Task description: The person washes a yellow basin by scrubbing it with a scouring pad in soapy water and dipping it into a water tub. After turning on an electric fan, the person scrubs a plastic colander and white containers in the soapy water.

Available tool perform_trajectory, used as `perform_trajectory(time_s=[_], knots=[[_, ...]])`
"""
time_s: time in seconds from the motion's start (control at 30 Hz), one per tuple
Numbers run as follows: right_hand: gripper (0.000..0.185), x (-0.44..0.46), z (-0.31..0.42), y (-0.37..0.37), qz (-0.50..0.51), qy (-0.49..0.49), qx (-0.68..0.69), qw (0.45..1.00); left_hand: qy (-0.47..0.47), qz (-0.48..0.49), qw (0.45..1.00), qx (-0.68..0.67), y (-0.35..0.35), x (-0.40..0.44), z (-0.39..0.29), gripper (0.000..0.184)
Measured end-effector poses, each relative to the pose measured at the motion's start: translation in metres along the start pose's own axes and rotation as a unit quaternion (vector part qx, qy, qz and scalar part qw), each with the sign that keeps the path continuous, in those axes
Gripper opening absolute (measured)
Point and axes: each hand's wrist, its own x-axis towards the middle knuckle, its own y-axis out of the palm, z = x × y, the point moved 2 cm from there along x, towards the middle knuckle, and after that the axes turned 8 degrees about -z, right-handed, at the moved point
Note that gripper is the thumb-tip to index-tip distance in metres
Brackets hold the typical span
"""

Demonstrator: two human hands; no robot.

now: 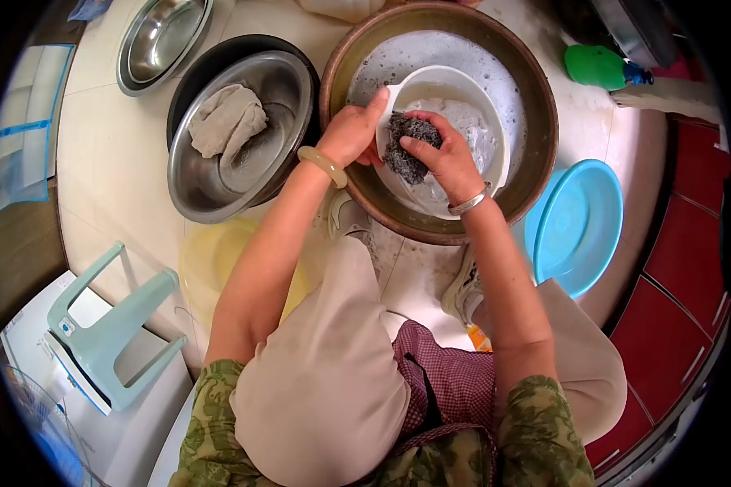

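Observation:
A white pot [495, 122] with side handles sits tilted inside a large brown basin [542, 130] of soapy water [382, 61]. My left hand [356, 130] grips the pot by its left handle, thumb up along the rim. In my right hand [451, 161] is a dark grey steel wool scrubber [408, 146], pressed at the pot's left inner wall. Suds and some water lie in the pot. The fingertips of my left hand are partly hidden behind the pot's rim.
Left of the basin, a steel bowl [188, 191] with a grey cloth [227, 122] leans in a dark tub [188, 89]. Steel bowls [130, 61] stand farther left. A blue basin [613, 203] and green bottle [591, 65] are at right. A pale green plastic stool [97, 341] lies lower left.

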Motion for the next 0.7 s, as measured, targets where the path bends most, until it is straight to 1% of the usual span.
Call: perform_trajectory(time_s=[0.03, 0.1, 0.13, 0.23, 0.27, 0.37, 0.47, 0.53, 0.57, 0.6, 0.63, 0.7], knots=[[0.044, 0.0, 0.0, 0.002, -0.021, -0.002, -0.003, 1.0, 0.002, 0.011, 1.0, 0.02, 0.0, 0.001, 0.0, 0.084], [0.047, -0.001, -0.001, 0.011, -0.047, -0.065, -0.109, 0.991, 0.005, 0.034, 0.998, 0.059, 0.001, 0.001, -0.001, 0.085], [0.049, -0.004, -0.004, 0.015, -0.06, -0.094, -0.162, 0.98, 0.003, 0.032, 0.996, 0.078, 0.001, 0.001, -0.003, 0.082], [0.051, -0.007, -0.024, 0.022, -0.055, -0.075, -0.166, 0.982, 0.027, 0.016, 0.979, 0.202, 0.006, 0.011, 0.014, 0.077], [0.051, -0.009, -0.023, 0.023, -0.049, -0.076, -0.146, 0.985, 0.06, -0.018, 0.978, 0.199, 0.009, 0.008, 0.016, 0.072], [0.05, -0.012, -0.019, 0.024, -0.067, -0.085, -0.181, 0.977, 0.113, -0.092, 0.961, 0.234, 0.014, 0.006, 0.022, 0.067], [0.046, -0.018, -0.031, 0.022, -0.046, -0.072, -0.213, 0.973, 0.097, -0.065, 0.972, 0.203, 0.012, 0.0, 0.024, 0.066], [0.045, -0.036, -0.06, 0.003, -0.002, -0.098, -0.278, 0.955, 0.102, -0.059, 0.972, 0.203, 0.012, 0.0, 0.019, 0.066], [0.044, -0.044, -0.063, -0.006, 0.019, -0.109, -0.312, 0.944, 0.111, -0.063, 0.969, 0.213, 0.013, 0.0, 0.017, 0.066], [0.042, -0.043, -0.066, -0.014, 0.021, -0.078, -0.254, 0.964, 0.118, -0.069, 0.966, 0.221, 0.015, -0.001, 0.017, 0.067], [0.042, -0.042, -0.072, -0.016, 0.01, -0.07, -0.222, 0.972, 0.12, -0.075, 0.963, 0.231, 0.016, -0.004, 0.019, 0.067], [0.043, -0.03, -0.044, -0.001, -0.02, -0.058, -0.152, 0.986, 0.115, -0.082, 0.958, 0.248, 0.018, -0.012, 0.017, 0.066]])
